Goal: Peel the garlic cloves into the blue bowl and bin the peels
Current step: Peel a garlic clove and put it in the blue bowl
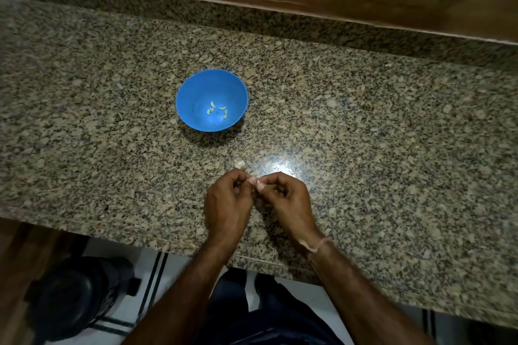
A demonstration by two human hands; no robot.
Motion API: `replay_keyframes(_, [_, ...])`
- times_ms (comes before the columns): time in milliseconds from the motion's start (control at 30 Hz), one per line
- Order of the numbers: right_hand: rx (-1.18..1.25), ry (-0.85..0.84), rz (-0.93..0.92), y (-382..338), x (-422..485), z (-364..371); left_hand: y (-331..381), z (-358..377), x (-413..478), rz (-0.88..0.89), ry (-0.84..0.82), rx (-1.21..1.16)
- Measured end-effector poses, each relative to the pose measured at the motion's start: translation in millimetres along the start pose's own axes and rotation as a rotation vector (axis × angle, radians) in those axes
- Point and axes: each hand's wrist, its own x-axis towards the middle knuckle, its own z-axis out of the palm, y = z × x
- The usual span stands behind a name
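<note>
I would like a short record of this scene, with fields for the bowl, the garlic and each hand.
surface: granite counter
bowl: blue bowl, upright on the counter, beyond the hands
bowl contents: a few peeled cloves
loose garlic: garlic piece on the counter, just beyond the hands
left hand: pinches a small clove
right hand: pinches the same clove

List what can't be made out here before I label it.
All head view.
- clove: covered by the fingertips of left hand and right hand; how far peeled is unclear.
- garlic piece on the counter: tiny, beside glare; cloves left unknown.
- peeled cloves in blue bowl: too small for a sure count.
- dark round object at lower left: dim, blurred; bin or not, lid or not, unclear.
</note>
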Motion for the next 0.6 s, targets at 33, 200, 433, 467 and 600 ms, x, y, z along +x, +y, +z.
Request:
replay_keyframes(33, [0.007, 0.003, 0.008, 0, 1, 0, 0, 0, 1, -0.008, 0.001, 0.024])
replay_keyframes(200, [0.070, 0.020, 0.046, -4, 3, -1, -3, 1, 5, -0.063, -0.073, -0.205])
replay_keyframes(433, [0.056, 0.061, 0.033, -2, 8, -5, -4, -8, 6, -0.015, -0.150, -0.269])
replay_keyframes(467, [0.057, 0.063, 0.027, -1, 7, -5, -3, -9, 7, -0.013, -0.162, -0.277])
replay_keyframes(600, [0.015, 0.055, -0.027, -4, 5, -6, -1, -12, 9, -0.035, -0.188, -0.287])
